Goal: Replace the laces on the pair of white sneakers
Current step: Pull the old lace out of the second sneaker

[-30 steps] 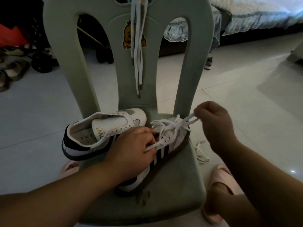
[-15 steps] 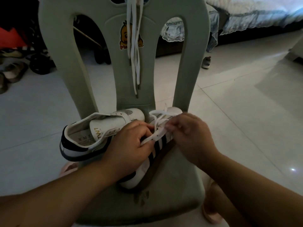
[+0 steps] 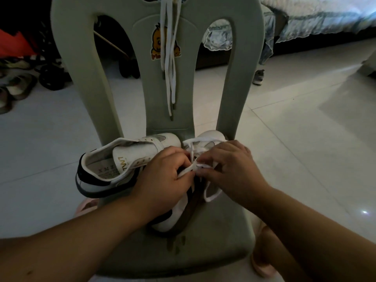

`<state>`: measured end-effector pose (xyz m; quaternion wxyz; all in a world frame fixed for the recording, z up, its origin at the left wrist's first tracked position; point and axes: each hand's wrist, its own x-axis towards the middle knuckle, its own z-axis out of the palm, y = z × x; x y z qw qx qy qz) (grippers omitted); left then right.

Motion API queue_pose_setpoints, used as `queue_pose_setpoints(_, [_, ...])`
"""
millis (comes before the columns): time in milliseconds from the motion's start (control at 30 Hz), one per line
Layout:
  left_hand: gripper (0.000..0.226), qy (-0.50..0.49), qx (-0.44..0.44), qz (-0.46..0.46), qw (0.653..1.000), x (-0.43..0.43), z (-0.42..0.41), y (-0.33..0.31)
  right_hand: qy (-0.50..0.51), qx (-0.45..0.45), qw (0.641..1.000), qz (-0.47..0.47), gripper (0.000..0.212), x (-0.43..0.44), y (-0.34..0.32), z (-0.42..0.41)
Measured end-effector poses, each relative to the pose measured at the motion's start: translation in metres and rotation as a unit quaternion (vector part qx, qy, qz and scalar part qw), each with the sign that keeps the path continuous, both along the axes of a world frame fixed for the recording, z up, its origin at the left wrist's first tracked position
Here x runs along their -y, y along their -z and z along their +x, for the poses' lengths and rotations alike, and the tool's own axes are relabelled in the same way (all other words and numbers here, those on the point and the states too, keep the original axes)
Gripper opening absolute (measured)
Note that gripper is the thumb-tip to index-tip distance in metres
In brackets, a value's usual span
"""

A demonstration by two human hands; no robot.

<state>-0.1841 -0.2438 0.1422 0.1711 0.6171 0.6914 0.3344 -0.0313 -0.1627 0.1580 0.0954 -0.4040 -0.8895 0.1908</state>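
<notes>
Grip: lace (image 3: 186, 171) pinched by fingertips of left hand (image 3: 164, 180) and right hand (image 3: 232, 169), both curled, close together over eyelets. On chair (image 3: 213, 241) seat, laced sneaker (image 3: 179, 214) held down under left hand; bare sneaker (image 3: 114, 161) lain just beside. Over chair back, spare laces (image 3: 169, 58) hung. Step judged: lace worked through eyelets, in or out not told. Next: shoe to be steadied, lace drawn one crossing at a time.

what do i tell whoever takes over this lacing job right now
Left hand grips the striped sneaker on the chair seat; right hand pinches its lace at the eyelets.
The other sneaker lies left of it, unlaced.
Spare laces hang over the chair back.
Done: the other sneaker's lace is out.
Left: finish the striped sneaker's lacing, then lace the other.
</notes>
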Motion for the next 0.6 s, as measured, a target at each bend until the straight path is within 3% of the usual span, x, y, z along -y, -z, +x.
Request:
queue_pose_setpoints(133, [0.012, 0.01, -0.006, 0.001, 1.0, 0.001, 0.0, 0.0, -0.015, -0.056, 0.998, 0.03, 0.011, 0.0, 0.003, -0.001])
queue_pose_setpoints(233, [0.009, 0.005, -0.012, -0.01, 1.0, 0.001, -0.001, -0.001, 0.03, -0.11, 0.993, 0.001, 0.015, 0.004, 0.001, -0.004])
queue_pose_setpoints(300, [0.007, -0.003, -0.013, -0.023, 1.0, 0.002, -0.002, -0.001, 0.138, -0.226, 0.963, -0.049, 0.018, -0.002, -0.009, -0.001])
queue_pose_setpoints(367, [0.006, 0.0, -0.011, -0.035, 0.999, 0.002, -0.001, -0.001, 0.228, -0.343, 0.906, -0.098, 0.018, -0.014, -0.022, 0.007])
queue_pose_setpoints(400, [0.005, 0.007, -0.009, -0.041, 0.999, 0.002, 0.001, -0.001, 0.246, -0.359, 0.892, -0.121, 0.017, -0.02, -0.028, 0.011])
queue_pose_setpoints(467, [0.003, 0.027, -0.01, -0.059, 0.998, 0.002, 0.004, -0.002, 0.234, -0.288, 0.915, -0.16, 0.018, -0.026, -0.035, 0.015])
queue_pose_setpoints(600, [0.008, 0.058, -0.032, -0.11, 0.992, 0.001, 0.014, -0.002, 0.161, -0.027, 0.964, -0.212, 0.024, -0.018, -0.026, 0.01])
